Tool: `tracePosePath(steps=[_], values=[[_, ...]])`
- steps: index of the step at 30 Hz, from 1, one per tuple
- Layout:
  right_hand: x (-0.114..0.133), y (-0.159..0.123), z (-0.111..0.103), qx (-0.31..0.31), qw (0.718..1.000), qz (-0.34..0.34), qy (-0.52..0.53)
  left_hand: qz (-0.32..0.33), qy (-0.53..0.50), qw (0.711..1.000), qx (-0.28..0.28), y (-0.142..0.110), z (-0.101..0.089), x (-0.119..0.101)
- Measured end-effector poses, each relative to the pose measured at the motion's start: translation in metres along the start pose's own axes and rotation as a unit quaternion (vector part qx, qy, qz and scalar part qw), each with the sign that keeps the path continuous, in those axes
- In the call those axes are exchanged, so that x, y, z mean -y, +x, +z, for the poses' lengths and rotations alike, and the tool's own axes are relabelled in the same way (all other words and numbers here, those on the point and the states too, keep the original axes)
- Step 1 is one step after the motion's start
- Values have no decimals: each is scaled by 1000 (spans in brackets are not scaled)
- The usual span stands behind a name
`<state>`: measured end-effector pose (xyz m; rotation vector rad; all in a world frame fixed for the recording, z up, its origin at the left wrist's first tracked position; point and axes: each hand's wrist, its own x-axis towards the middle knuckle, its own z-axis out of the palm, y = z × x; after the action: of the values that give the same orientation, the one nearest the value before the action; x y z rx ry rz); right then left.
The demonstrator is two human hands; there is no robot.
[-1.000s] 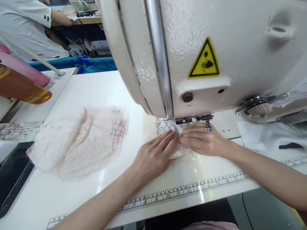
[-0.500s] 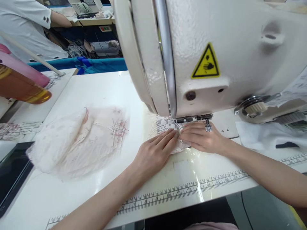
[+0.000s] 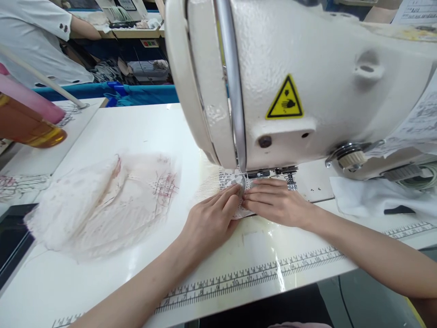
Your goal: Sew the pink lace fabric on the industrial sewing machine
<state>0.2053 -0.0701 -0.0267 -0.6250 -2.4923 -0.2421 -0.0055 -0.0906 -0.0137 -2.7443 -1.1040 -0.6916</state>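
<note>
A piece of white lace (image 3: 227, 176) lies under the sewing machine's presser foot area (image 3: 258, 173), with loose pale fringe at its left. My left hand (image 3: 213, 216) is closed on the lace's near edge, its fingers bent and the thumb tucked beneath. From the other side, my right hand (image 3: 278, 202) lies with straight, flat fingers on the lace, close to the left fingertips. The machine head (image 3: 290, 54) rises just behind both hands and hides the far part of the lace.
Sheer pale lace pieces (image 3: 102, 209) lie on the white table (image 3: 153, 130) at left. A brown bottle (image 3: 30, 125) and pink thread cone (image 3: 34, 100) stand far left. White cloth (image 3: 362, 196) lies at right. A printed ruler (image 3: 235, 282) follows the front edge. A co-worker's sleeve (image 3: 37, 18) shows behind.
My left fingers have bent more over the lace. My right hand has slid slightly left and nearer to me. The view has shifted a little.
</note>
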Motion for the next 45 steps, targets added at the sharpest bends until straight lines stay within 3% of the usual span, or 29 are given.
tracePosePath(steps=[20, 27, 33, 38, 45], values=[[-5, 1, 4, 12, 999, 30, 15, -51, 23, 998, 18, 1, 3, -1], [-7, -3, 2, 46, 998, 37, 25, -18, 27, 999, 15, 1, 5, 1], [-10, -3, 1, 24, 998, 48, 20, 6, 26, 1000, 10, 1, 5, 1], [-10, 0, -4, 41, 997, 60, -29, 9, 25, 1000, 14, 1, 5, 1], [-3, 2, -12, 19, 989, 100, -108, 5, 11, 1000, 19, 3, 6, 1]])
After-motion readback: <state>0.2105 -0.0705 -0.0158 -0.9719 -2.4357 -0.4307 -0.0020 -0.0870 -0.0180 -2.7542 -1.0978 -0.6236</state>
